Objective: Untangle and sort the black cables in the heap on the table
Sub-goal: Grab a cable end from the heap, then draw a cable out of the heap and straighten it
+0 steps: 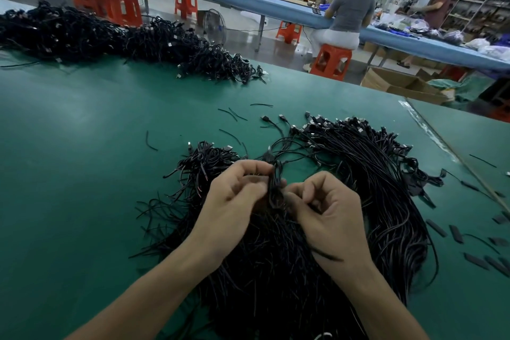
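A heap of black cables (276, 270) lies on the green table (82, 174) right in front of me. Between my hands stands a small looped bundle of black cables (276, 188), lifted out of the heap. My left hand (237, 193) pinches the bundle from the left with curled fingers. My right hand (328, 207) pinches it from the right, fingers curled too. To the right, a combed-out sheaf of cables (386, 174) arcs away, its plug ends (331, 124) lined up at the far side.
A second long heap of black cables (110, 36) stretches across the table's far left. Short cable offcuts (231, 113) and black sleeves (455, 232) are scattered on the mat. Beyond the table edge are orange stools (331, 61), cardboard boxes (400, 85) and two people at a blue bench.
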The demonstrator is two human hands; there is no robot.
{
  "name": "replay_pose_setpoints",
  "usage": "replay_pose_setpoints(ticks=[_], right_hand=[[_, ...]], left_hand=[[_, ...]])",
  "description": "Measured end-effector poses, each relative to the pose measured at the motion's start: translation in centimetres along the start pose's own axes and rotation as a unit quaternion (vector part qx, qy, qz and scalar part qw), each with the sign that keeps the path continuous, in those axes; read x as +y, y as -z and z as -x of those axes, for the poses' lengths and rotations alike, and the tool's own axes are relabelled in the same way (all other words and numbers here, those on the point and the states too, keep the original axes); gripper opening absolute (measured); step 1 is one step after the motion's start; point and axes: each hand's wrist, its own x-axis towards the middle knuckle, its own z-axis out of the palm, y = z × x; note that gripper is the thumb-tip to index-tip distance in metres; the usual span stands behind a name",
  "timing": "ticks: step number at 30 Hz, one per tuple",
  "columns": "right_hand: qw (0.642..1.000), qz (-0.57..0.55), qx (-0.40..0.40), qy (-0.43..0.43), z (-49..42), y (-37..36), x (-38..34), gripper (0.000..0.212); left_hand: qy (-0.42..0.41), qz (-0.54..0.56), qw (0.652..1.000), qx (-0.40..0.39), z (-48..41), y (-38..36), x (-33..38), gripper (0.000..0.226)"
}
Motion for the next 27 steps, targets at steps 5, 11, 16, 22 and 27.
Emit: replay_pose_setpoints(ticks=[5, 11, 16, 22, 27], right_hand=[[0.999, 0.010, -0.046, 0.016, 0.1, -0.1, 0.5, 0.039], [0.988, 0.066, -0.057, -0.127, -1.3, 2.6, 3.5, 0.012], [0.899, 0.393, -0.004, -0.193, -3.4, 6.8, 9.0, 0.030], [0.838, 0.465, -0.080, -0.275, -5.3, 5.9, 12.6, 0.037], [0.884, 0.392, 0.097, -0.236, -5.4, 5.5, 12.3, 0.024]], left_hand=[[-0.026, -0.082, 0.996, -0.014, -0.2, 0.1, 0.7, 0.024], [-0.072, -0.269, 0.960, -0.025, -2.2, 1.9, 1.0, 0.024], [-0.087, -0.425, 0.894, 0.116, -6.4, 4.5, 1.0, 0.021], [-0.016, -0.661, 0.742, 0.110, -9.2, 6.5, -0.6, 0.015], [-0.030, -0.663, 0.738, 0.124, -8.9, 6.9, -1.2, 0.019]])
